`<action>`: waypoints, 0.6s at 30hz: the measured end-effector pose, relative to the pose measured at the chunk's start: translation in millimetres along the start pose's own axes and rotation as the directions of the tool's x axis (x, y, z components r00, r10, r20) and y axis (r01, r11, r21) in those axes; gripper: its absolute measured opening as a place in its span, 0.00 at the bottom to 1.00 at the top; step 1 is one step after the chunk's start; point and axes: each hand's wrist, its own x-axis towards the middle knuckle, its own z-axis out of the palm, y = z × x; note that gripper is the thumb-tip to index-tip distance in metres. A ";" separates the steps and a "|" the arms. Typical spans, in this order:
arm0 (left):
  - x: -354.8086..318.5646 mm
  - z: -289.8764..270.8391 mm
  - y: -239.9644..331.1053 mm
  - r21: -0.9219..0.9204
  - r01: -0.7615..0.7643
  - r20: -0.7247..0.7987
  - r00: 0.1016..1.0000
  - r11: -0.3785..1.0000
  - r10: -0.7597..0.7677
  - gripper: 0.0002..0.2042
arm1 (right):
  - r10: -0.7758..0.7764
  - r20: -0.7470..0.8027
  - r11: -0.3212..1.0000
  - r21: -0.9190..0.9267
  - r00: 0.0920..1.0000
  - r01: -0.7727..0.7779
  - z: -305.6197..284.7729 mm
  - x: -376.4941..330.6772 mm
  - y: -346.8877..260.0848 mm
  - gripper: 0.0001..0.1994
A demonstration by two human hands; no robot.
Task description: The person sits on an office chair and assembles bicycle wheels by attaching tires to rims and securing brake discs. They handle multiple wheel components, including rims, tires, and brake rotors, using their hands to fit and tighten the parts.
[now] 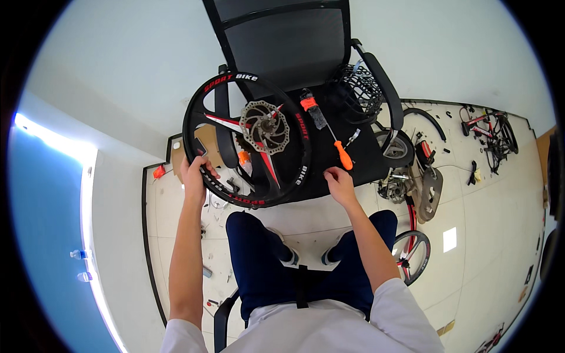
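My left hand grips rim of black wheel, disc rotor facing up. My right hand, fingers curled, near orange-handled screwdriver on black chair seat. Black basket farther back.

You are facing block lettering on the black wheel: red and white are adjoining across the top, red is running down the right, white is curving at the lower right, red is following the bottom, and white is showing near your left hand. A 2nd wheel is bearing small pale lettering.
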 end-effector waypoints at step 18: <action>-207.7 60.1 -61.9 0.455 -0.348 0.270 0.931 0.820 0.245 0.09 | 0.057 0.501 0.547 0.707 0.863 -0.447 -41.3 -114.2 -106.0 0.11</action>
